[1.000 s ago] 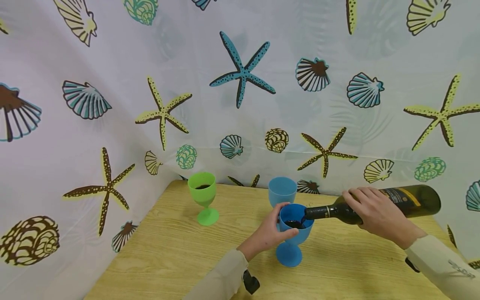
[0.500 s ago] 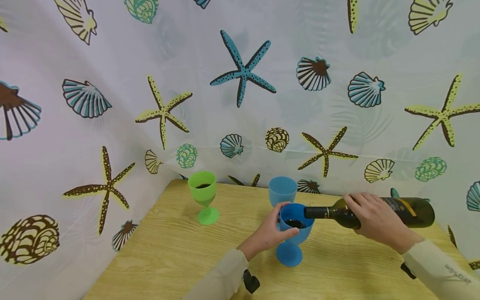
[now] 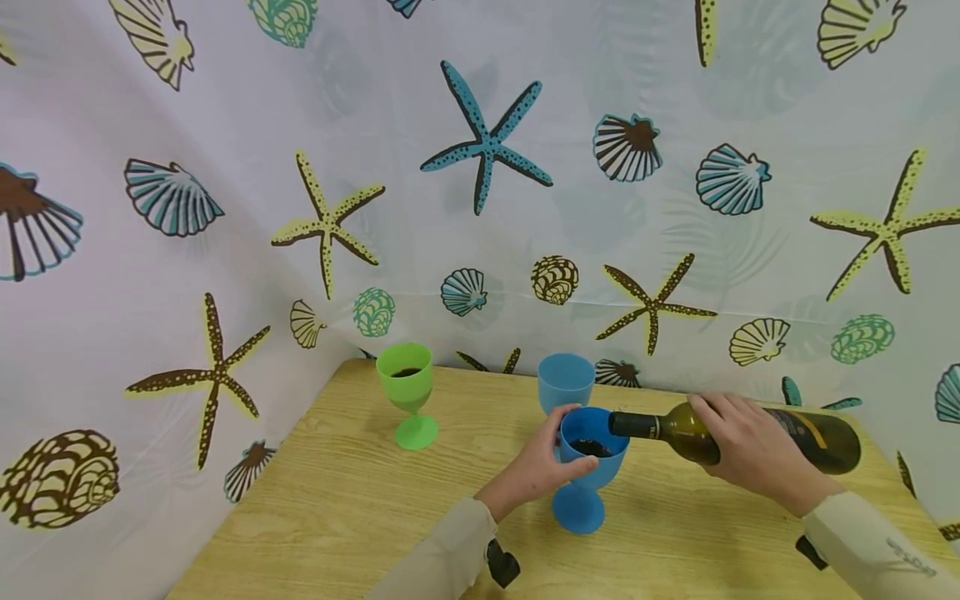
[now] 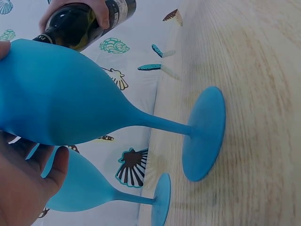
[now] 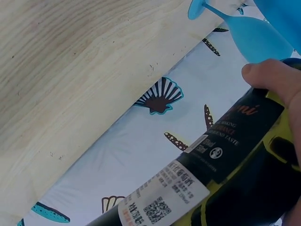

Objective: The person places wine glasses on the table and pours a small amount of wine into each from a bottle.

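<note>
A blue goblet [image 3: 597, 475] stands upright on the table, dark liquid inside its bowl. My left hand [image 3: 543, 467] grips the bowl from the left, thumb on the near side and fingers round the back. In my right hand [image 3: 757, 446] is a dark wine bottle [image 3: 813, 440], gripped from above around its body near the shoulder. The bottle lies close to level, its mouth at the goblet's right rim and its base slightly lower. No stream shows at the mouth. In the right wrist view the bottle's label [image 5: 225, 139] and a white sticker [image 5: 162, 197] face the camera.
Behind the held goblet stands a lighter blue goblet [image 3: 566, 382], partly hidden by it and my left hand. A green goblet [image 3: 405, 387] holding dark liquid is at the back left of the wooden table [image 3: 360, 517]. A shell-and-starfish patterned curtain [image 3: 517, 242] hangs along the back and left.
The bottle's base has dropped, bringing it from tilted mouth-down to nearly level, and the stream into the goblet has stopped. My right hand has lowered slightly; my left hand has stayed put.
</note>
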Demonstrator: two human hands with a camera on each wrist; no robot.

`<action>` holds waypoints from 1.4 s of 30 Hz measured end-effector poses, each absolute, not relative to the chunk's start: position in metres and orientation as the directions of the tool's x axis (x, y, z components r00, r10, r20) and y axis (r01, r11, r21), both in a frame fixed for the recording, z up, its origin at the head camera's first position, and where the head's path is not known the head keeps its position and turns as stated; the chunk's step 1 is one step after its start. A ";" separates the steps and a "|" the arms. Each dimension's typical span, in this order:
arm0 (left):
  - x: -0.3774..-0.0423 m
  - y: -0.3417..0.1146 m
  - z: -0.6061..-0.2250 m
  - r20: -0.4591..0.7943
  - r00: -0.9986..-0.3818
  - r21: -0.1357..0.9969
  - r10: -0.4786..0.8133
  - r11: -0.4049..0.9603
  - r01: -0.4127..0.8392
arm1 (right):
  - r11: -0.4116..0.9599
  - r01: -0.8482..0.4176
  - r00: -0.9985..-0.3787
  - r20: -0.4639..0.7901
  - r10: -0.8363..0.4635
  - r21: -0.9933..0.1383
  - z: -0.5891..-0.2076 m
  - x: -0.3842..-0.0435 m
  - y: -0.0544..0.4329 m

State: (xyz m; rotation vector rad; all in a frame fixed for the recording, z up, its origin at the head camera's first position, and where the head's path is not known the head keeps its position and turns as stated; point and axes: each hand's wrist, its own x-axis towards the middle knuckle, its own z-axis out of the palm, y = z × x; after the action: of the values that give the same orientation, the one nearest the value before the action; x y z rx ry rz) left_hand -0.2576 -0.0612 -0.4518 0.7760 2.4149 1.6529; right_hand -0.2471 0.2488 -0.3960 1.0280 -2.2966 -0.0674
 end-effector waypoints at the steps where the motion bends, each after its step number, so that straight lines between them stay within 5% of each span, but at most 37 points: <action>1: -0.257 -0.061 -0.452 0.187 -0.864 0.898 0.468 0.275 0.344 | 0.700 -0.659 -0.512 0.518 -0.685 0.275 -0.397 -0.247 0.249; 30: -0.255 -0.063 -0.454 0.210 -0.861 0.890 0.462 0.274 0.364 | 0.782 -0.619 -0.599 0.601 -0.530 0.073 -0.425 -0.246 0.244; 42: -0.256 -0.062 -0.453 0.198 -0.866 0.891 0.459 0.284 0.354 | 0.797 -0.589 -0.644 0.674 -0.362 -0.135 -0.421 -0.243 0.231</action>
State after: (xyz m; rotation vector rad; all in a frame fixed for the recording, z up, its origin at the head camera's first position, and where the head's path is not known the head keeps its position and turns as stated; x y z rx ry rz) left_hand -0.2560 -0.0622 -0.4532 0.7749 2.4377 1.6518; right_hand -0.2431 0.2315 -0.4212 0.7007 -2.3309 0.4553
